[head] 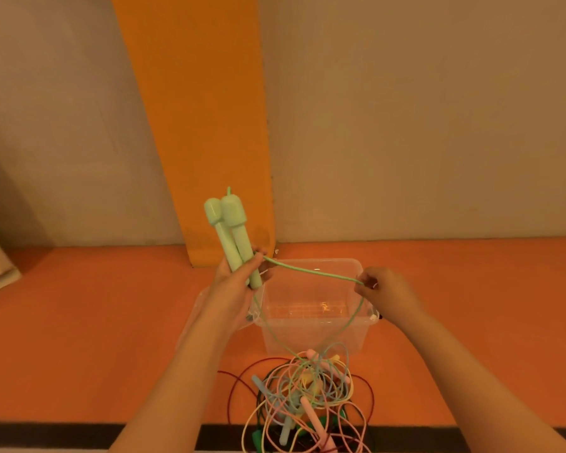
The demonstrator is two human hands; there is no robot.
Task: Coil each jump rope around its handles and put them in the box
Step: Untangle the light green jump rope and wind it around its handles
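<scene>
Two mint-green handles [231, 237] stand upright side by side, gripped by the left hand [239, 282] over the clear box [311, 308]. Right hand [381, 286] pinches their green rope [311, 272], stretched between both hands; tangled ropes [307, 397] lie nearer.

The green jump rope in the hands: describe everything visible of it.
The green jump rope is pale mint, plastic-looking, with two handles held side by side, roughly upright, thick caps on top. The left hand grips their lower ends. Its thin cord runs from there across to the right hand, which pinches it above the clear box. From both hands the cord hangs down into the tangled pile of ropes. It is not coiled yet.
</scene>
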